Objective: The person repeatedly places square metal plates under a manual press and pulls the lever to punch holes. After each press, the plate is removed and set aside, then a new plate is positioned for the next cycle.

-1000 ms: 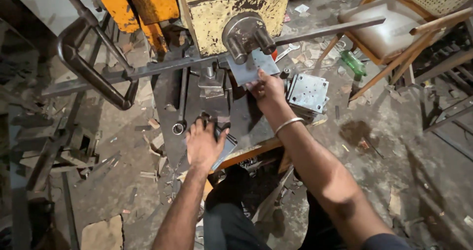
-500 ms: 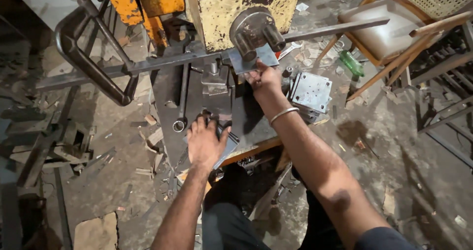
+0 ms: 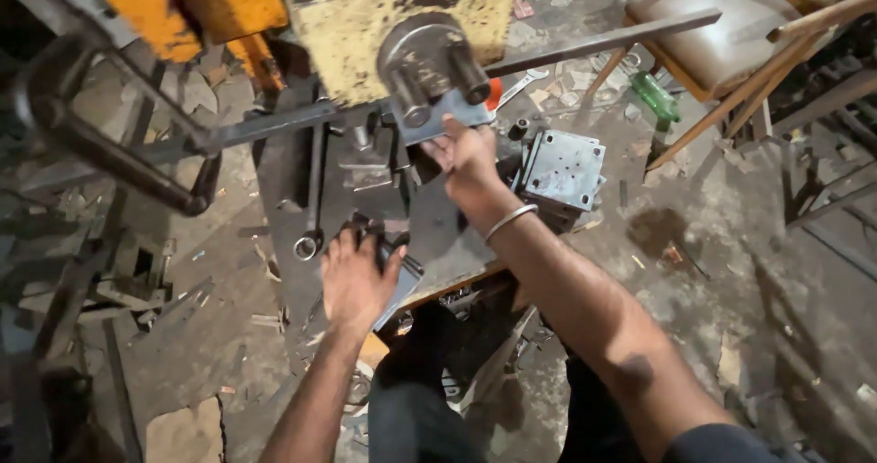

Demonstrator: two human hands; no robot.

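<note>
Scrap-strewn floor surrounds our steel counter (image 3: 292,198). Our right hand (image 3: 468,157) pinches a flat metal plate (image 3: 448,114) under the press head, far centre; our left hand (image 3: 352,276) closes over stacked plates nearer.

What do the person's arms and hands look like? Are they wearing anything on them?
Both arms are bare, with no gloves on either hand. The right hand has a thin silver-coloured bangle around its wrist. The left hand wears nothing at all. A bit of dark sleeve shows high on the right arm.
</note>
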